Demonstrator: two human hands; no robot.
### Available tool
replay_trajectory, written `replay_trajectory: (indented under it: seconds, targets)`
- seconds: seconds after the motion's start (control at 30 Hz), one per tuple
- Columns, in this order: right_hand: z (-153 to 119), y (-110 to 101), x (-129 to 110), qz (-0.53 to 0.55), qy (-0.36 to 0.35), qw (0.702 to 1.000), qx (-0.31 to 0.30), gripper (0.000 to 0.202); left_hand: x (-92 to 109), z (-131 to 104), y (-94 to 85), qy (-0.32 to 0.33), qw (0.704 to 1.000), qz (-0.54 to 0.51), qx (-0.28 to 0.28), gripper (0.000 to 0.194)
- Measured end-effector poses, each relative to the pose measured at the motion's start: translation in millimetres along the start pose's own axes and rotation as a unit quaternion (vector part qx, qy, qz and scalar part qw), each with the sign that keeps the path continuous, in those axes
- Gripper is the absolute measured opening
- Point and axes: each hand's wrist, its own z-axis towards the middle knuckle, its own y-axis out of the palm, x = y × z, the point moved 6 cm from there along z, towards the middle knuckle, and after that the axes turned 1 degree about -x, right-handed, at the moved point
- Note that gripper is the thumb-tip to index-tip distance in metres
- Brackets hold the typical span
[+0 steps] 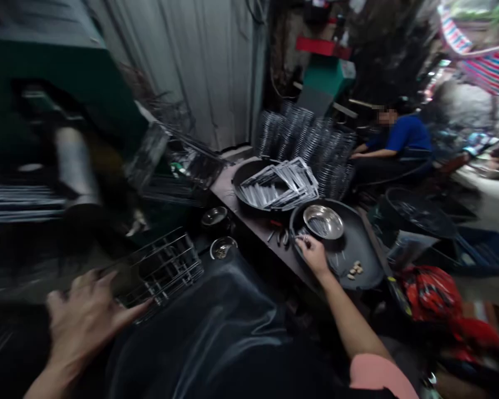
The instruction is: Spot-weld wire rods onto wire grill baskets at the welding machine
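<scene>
In the head view, taking the steel bowl [336, 217] as the landmark, the wire rack [168, 270] lies well to the left of it and nearer the wearer, over the edge of the dark apron [216, 338]. The rack's long axis runs at a slant, its near end by the left hand [83, 310] and its far end pointing away toward the bowl's side.

The left hand is clearly the nearer one to the rack, which extends forward and rightward from it. Its grip is spread wide, the thumb reaching along the rack's near end; blur hides whether it truly has hold of the wires or merely lies against them.

The right hand [314, 255] is just short of the steel bowl, at the near left rim of the black tray [370, 249] that carries the bowl on the desk [225, 185]. Its grip is nearly closed, fingertips drawn together; I cannot tell whether a thin piece is pinched there. The slender metal pieces [319, 227] inside the bowl lie just beyond these fingers, well apart from the rack. The relation that matters, I judge, is this span: rack beside the left hand, bowl beside the right, with the apron's edge between.
</scene>
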Motion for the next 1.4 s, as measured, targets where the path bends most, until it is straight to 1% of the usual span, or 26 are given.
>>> replay_trajectory:
  seconds: [0.03,0.07,0.1,0.13,0.17,0.2,0.23,0.3,0.33,0.4,0.47,0.53,0.57,0.63,0.67,0.77,0.87,1.0,1.07,1.13,1.23,1.4]
  targets:
    - [-12,23,-13,0.075,-0.039,0.996,-0.02,0.031,-2,-3,-3.5,-0.022,1.0,0.014,0.017,0.072]
    - [-25,48,-22,0.124,-0.056,0.989,-0.05,0.028,-2,-4,-7.1,-0.032,0.999,0.021,0.034,0.075]
    - [-37,74,-29,0.151,-0.059,0.982,-0.094,0.023,-1,-5,-10.3,-0.038,0.998,0.019,0.048,0.077]
    - [-49,98,-34,0.16,-0.054,0.976,-0.138,0.018,1,-5,-13.3,-0.039,0.997,0.008,0.062,0.078]
    - [-57,118,-39,0.151,-0.053,0.971,-0.175,0.014,2,-5,-16.0,-0.039,0.996,-0.011,0.076,0.078]
    - [-62,132,-45,0.134,-0.055,0.968,-0.204,0.012,1,-6,-18.4,-0.041,0.995,-0.035,0.089,0.078]
    - [-64,140,-53,0.114,-0.067,0.965,-0.225,0.013,1,-7,-20.3,-0.041,0.992,-0.058,0.102,0.078]
    - [-60,142,-80,0.081,-0.119,0.954,-0.261,0.014,-1,-10,-22.1,-0.042,0.988,-0.089,0.118,0.076]
    - [-56,139,-100,0.072,-0.156,0.945,-0.279,0.016,-1,-11,-21.7,-0.044,0.988,-0.092,0.119,0.075]
    - [-49,132,-147,0.063,-0.232,0.917,-0.318,0.026,2,-11,-18.8,-0.044,0.99,-0.074,0.111,0.074]
    - [-44,133,-197,0.03,-0.288,0.889,-0.355,0.033,8,-9,-15.1,-0.04,0.993,-0.047,0.1,0.072]
    - [-45,144,-241,-0.039,-0.338,0.854,-0.393,0.024,17,-6,-13.0,-0.033,0.994,-0.033,0.095,0.07]
    - [-47,152,-258,-0.08,-0.36,0.837,-0.405,0.019,21,-5,-12.6,-0.028,0.995,-0.031,0.093,0.07]
    - [-51,169,-283,-0.159,-0.385,0.812,-0.409,0.014,26,-3,-12.5,-0.018,0.996,-0.03,0.085,0.071]
    - [-53,176,-290,-0.19,-0.393,0.806,-0.399,0.015,27,-3,-12.6,-0.017,0.996,-0.031,0.08,0.073]
    - [-61,189,-302,-0.24,-0.421,0.796,-0.363,0.017,21,-1,-11.4,-0.025,0.997,-0.03,0.068,0.079]
    - [-67,189,-305,-0.244,-0.453,0.78,-0.356,0.018,9,2,-8.3,-0.03,0.996,-0.023,0.079,0.076]
    - [-68,184,-310,-0.24,-0.509,0.73,-0.387,0.023,-5,9,-4.5,-0.024,0.994,-0.027,0.101,0.072]
    - [-66,182,-313,-0.253,-0.527,0.712,-0.389,0.029,-10,14,-4.2,-0.025,0.993,-0.035,0.108,0.072]
    - [-64,183,-316,-0.268,-0.531,0.707,-0.383,0.027,-13,18,-4.9,-0.026,0.992,-0.041,0.118,0.071]
    - [-60,186,-321,-0.28,-0.531,0.707,-0.373,0.025,-16,24,-5.5,-0.019,0.991,-0.043,0.126,0.072]
    - [-55,191,-325,-0.277,-0.546,0.703,-0.362,0.025,-22,30,-4.7,-0.008,0.99,-0.038,0.133,0.073]
